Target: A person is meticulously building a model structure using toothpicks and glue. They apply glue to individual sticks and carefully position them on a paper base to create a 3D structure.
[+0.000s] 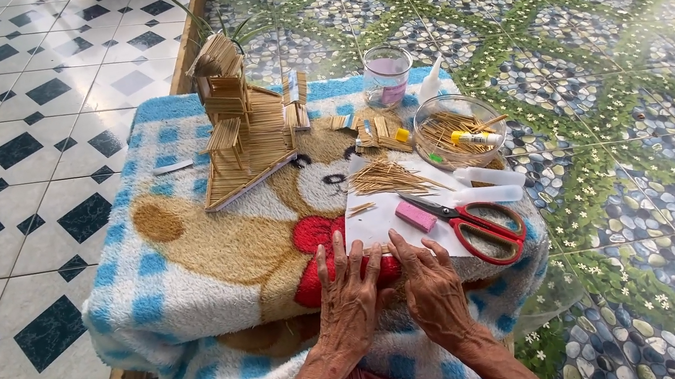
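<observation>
Left hand (348,295) and right hand (432,283) lie flat, fingers spread, gripping nothing, pressing the white paper sheet's (377,223) six-o'clock edge; red-handled scissors (474,221) at three o'clock.

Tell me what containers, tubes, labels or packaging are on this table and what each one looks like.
Glass jar: far edge of table, round, clear, pinkish inside.
Glue bottle: right of the jar, white, pointed nozzle.
Clear bowl: right side, round, holds thin sticks.
Yellow tube: lying inside the bowl, small, white-ended.
No signs or screens.
</observation>
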